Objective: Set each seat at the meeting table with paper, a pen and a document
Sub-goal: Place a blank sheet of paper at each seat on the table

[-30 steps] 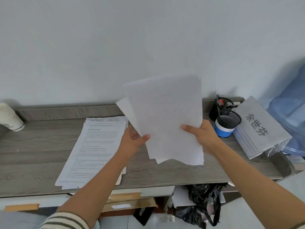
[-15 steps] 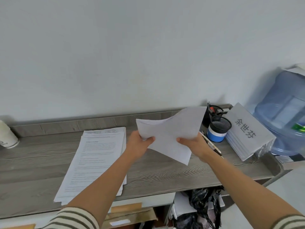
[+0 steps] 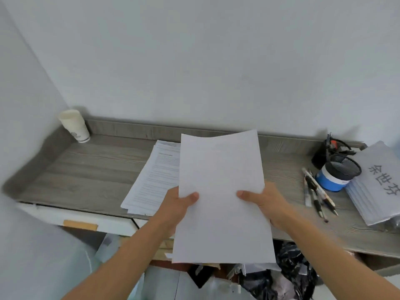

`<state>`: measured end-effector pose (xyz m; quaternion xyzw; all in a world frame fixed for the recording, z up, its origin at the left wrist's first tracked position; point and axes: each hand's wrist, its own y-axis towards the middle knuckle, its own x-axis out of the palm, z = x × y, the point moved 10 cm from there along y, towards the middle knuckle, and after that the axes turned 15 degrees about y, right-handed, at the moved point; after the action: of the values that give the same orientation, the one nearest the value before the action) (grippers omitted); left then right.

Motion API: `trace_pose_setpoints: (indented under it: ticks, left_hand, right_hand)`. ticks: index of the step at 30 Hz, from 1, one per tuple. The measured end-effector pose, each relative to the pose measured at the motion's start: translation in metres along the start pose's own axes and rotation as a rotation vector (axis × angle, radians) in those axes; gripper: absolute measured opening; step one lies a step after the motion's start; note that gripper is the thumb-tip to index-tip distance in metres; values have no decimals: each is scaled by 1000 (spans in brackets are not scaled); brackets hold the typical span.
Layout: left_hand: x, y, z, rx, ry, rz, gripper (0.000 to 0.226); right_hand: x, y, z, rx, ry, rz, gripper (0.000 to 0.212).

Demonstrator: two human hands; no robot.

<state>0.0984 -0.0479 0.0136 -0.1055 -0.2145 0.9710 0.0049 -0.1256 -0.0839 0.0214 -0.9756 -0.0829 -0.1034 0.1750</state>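
Paper (image 3: pixel 220 180), both edges in pinching fingers (image 3: pixel 191 197)

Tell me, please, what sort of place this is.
Probably an office: a stack of printed documents on a grey counter, pens beside a mesh holder, and a paper cup by the wall.

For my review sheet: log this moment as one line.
left hand: grips sheets | right hand: grips sheets | sheets: held above desk | documents: stacked on desk | pens: loose on desk beside holder
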Motion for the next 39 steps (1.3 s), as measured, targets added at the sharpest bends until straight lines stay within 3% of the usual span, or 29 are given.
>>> trace_pose_setpoints:
  ticks: [3, 9, 12, 19, 24, 31, 36, 39]
  left_hand:
    - [-22, -32, -43, -36, 37, 205, 19]
    - [-42, -133, -111, -198, 40, 628, 17]
    - [-26, -201, -150, -302, -58, 811, 25]
    - [41, -364, -234, -589, -332, 1165, 16]
    - [88, -462, -259, -633, -509, 1357, 18]
    - [134, -610, -292, -567, -682, 1631, 18]
    - [172, -729, -332, -590, -754, 1824, 20]
    - [195, -781, -349, -590, -829, 1925, 20]
  right_hand:
    - [23, -5, 42, 101, -69, -123, 21]
    - [40, -18, 101, 114, -304, -314, 13]
    - [43, -35, 132, 144, -395, -483, 14]
    - [92, -106, 160, 188, -491, -776, 29]
    - [156, -203, 191, 191, -562, -1116, 12]
    - [233, -367, 254, 84, -594, -1443, 53]
    - [271, -499, 291, -30, -631, -1672, 53]
    - [286, -560, 312, -27, -642, -1755, 39]
